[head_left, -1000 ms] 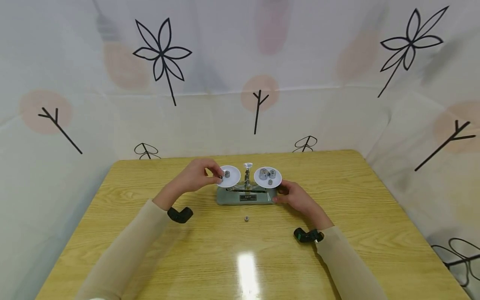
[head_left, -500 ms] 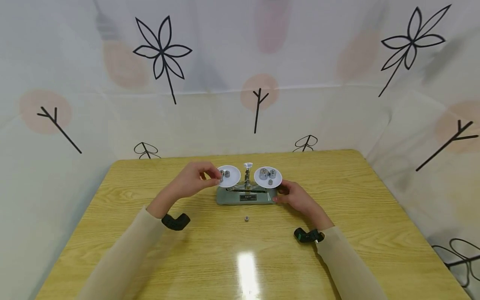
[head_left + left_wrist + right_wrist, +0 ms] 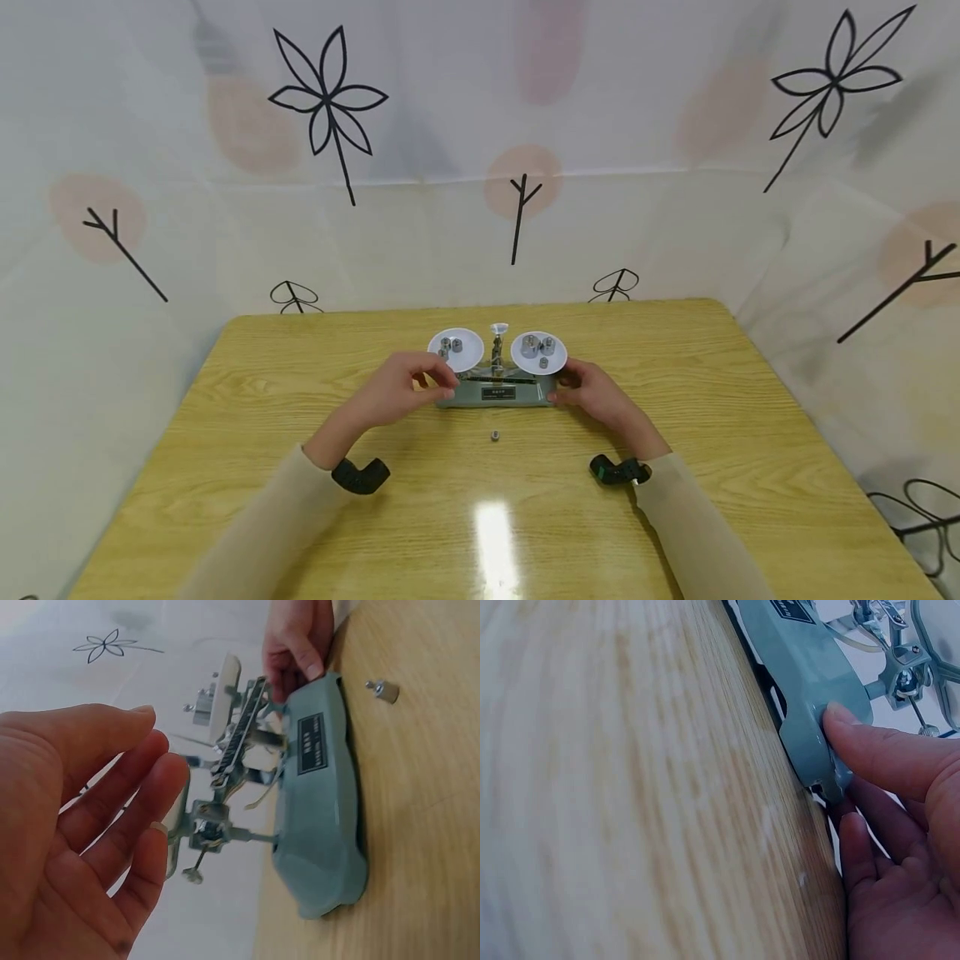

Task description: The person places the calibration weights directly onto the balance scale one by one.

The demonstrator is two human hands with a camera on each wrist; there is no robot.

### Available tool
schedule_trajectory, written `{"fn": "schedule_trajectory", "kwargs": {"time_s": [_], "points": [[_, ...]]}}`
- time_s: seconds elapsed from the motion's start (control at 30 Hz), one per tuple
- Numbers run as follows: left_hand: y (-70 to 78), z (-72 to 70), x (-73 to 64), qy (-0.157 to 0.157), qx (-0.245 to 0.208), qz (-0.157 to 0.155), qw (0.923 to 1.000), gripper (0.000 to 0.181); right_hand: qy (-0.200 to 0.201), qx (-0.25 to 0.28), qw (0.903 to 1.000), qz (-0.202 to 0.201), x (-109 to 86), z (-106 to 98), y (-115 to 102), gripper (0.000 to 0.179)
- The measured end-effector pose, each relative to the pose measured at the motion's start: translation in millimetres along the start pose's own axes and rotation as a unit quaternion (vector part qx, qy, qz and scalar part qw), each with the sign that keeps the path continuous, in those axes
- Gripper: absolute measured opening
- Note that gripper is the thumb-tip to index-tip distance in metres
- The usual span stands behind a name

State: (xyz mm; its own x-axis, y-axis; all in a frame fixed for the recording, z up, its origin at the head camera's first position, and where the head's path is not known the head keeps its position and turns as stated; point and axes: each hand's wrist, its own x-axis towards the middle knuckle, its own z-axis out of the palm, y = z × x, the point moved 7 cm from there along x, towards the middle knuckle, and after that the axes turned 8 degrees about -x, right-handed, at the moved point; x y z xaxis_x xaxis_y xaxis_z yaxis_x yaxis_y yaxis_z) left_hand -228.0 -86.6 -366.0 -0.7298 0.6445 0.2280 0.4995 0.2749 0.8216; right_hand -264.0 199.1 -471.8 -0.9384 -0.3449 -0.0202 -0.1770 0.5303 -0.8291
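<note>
A grey-green pan balance (image 3: 498,396) stands near the table's far side. Three metal weights sit on its left white pan (image 3: 470,348) and three on its right white pan (image 3: 558,359). My left hand (image 3: 401,387) hovers in front of the left pan with nothing in it; the left wrist view shows its fingers loosely curved, thumb apart from them. At the balance's right end, my right hand (image 3: 596,392) grips the base (image 3: 817,742), thumb on top and fingers behind, partly hidden. One small weight (image 3: 495,435) stands on the table before the balance, also visible in the left wrist view.
The wooden table (image 3: 420,525) ends at a patterned cloth backdrop (image 3: 420,242) behind and on both sides. Each wrist wears a black camera mount, the left one (image 3: 361,477) and the right one (image 3: 619,470).
My left hand has let go of a weight on the left pan and moved down toward me, off the pan. The right hand stays on the base.
</note>
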Motion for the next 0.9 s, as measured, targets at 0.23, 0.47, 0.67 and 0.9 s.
{"fn": "schedule_trajectory", "kwargs": {"time_s": [0.23,0.47,0.67,0.9], "points": [[-9.2,23.9,-6.8,-0.020,-0.032,-0.007,0.9993,0.011,0.002,0.001,1.0000,0.008,0.9,-0.6,2.4,0.058],[-29.3,52.4,-9.0,-0.044,-0.069,-0.032,0.9961,0.015,-0.001,0.003,1.0000,0.007,-0.2,-0.8,1.8,0.060],[-45.7,70.0,-7.5,-0.038,-0.095,-0.052,0.9934,0.019,-0.001,0.005,1.0000,0.007,-0.9,-0.8,0.3,0.059],[-55.3,80.9,-4.0,-0.024,-0.094,-0.064,0.9932,0.023,0.002,0.001,0.9999,0.011,-0.3,-0.5,0.6,0.059]]}}
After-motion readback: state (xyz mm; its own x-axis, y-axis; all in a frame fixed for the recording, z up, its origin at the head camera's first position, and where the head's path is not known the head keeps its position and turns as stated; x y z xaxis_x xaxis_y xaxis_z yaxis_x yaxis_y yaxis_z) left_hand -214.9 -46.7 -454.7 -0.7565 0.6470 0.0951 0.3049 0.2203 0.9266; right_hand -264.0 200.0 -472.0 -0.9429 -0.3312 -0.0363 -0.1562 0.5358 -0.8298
